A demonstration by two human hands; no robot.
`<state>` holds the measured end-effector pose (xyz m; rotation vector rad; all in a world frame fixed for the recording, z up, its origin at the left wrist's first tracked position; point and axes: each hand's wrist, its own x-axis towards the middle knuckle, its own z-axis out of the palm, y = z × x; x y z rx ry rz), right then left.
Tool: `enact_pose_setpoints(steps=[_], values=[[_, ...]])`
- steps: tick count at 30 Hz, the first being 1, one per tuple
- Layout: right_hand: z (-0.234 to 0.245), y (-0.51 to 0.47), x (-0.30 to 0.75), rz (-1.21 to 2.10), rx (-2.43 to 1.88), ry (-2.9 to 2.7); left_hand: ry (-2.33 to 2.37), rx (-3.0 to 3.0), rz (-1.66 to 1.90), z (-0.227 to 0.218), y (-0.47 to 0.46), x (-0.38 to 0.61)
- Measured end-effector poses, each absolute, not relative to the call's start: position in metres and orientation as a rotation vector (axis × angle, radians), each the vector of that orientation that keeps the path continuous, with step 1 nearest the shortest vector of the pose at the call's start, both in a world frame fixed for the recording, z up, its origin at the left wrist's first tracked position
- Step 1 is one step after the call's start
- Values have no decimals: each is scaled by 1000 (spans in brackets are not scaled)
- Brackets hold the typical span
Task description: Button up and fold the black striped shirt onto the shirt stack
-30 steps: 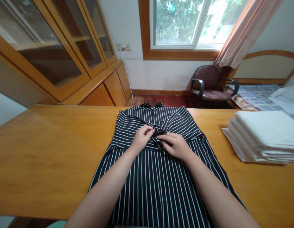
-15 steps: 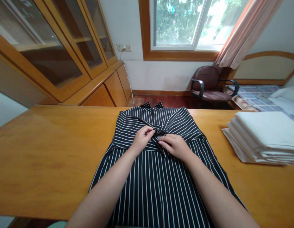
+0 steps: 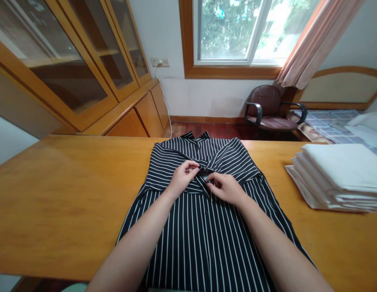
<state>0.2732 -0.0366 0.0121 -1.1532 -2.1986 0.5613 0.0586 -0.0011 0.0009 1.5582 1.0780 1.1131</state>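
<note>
A black dress with white stripes [image 3: 188, 239] lies spread flat on the wooden table, its upper part toward the far edge. At its waist is a striped fabric tie [image 3: 203, 184], looped and crossed over itself. My left hand [image 3: 185, 175] pinches the tie from the left, thumb against fingers. From the right, my right hand [image 3: 225, 187] is closed with curled fingers on the tie's hanging end. A small light patch shows between the hands. Parts of the tie are hidden behind my fingers.
A stack of folded white cloth [image 3: 343, 174] sits at the right of the wooden table [image 3: 60, 202]. Beyond the table are a brown armchair [image 3: 267, 107] and a bed [image 3: 328, 125]. A glass-fronted cabinet [image 3: 106, 93] stands at left.
My right hand has curled its fingers in more and shifted slightly right. The tie's end now hangs shorter below it. My left hand keeps its pinch almost unmoved.
</note>
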Motion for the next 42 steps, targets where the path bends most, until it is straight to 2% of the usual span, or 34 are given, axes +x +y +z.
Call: enact_pose_setpoints(steps=[6,13,23,31,35,39,42], values=[[4,-28,280,440,-1217,-1842,988,1581,1043,6,-7,57],[-4,-20,279,395,-1158,-2231,1029,1623,1109,4,-8,55],[-10,-22,277,371,-1321,-2199,1188,1644,1275,3,-10,53],[3,-19,307,714,-1270,-1400,1233,1359,1330,-10,-3,25],[14,-22,345,770,-1209,-935,1143,1144,1411,-15,1,12],[22,-41,376,713,-1167,-722,1034,990,1440,-14,1,-2],[12,-62,385,841,-1201,-653,958,873,1485,-14,2,-14]])
